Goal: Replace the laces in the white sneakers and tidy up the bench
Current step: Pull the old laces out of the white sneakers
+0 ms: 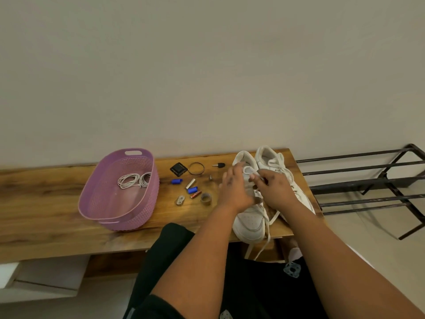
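A glossy plank of grained brown wood serves as the counter (46,199), set against a plain pale wall. On it, an oval basket (151,180) of lilac plastic with a woven-look, perforated wall and a cut-out handle is seen; two coils of pale cord laces (133,180) are held inside it, nothing else. Between basket and shoes, small oddments are scattered: a black square pad (178,169), a twisted ring (196,168), a dark-headed key (219,165), blue caps (176,181), a metal cylinder (190,183), a battery (195,194) and a tape roll (206,198). Two white, smooth-leather sneakers are stood side by side at the counter's right end, toes toward the person. The nearer sneaker (249,223) is being worked: the left hand (234,192) is laid over its tongue area, fingers bent around the upper, while its flat white lace (268,229), hanging loose over the counter's front edge, is pinched near the top eyelets by the curled fingers of the right hand (274,189). The farther sneaker (270,161), laced, is touched by neither hand. A dark metal rack (368,178) is seen at right.
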